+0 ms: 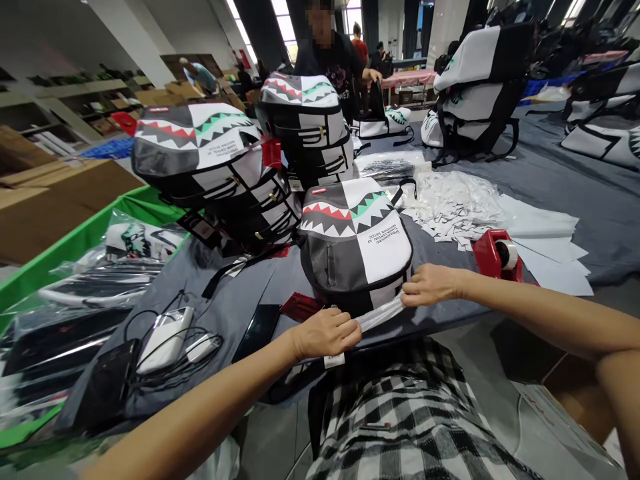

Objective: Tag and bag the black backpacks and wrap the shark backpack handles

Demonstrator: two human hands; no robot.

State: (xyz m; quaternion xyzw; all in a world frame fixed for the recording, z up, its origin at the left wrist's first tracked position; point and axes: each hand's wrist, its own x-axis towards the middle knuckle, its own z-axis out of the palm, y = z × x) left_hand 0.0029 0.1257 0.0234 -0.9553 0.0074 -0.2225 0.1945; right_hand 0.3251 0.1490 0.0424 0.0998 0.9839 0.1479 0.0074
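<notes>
A black-and-white backpack with a red and green shark-tooth print lies on the grey-covered table in front of me. Along its near edge, a clear plastic bag is stretched between my two hands. My left hand is closed around one end of the plastic, beside a dark red tag. At the other end, my right hand pinches the plastic by the backpack's lower right corner. A white label hangs below my left hand.
Stacked backpacks stand behind on the left. A green-sided bin holds plastic-wrapped bags. A phone and a white power bank with cables lie left. A red tape dispenser and small white packets lie right. A person stands across the table.
</notes>
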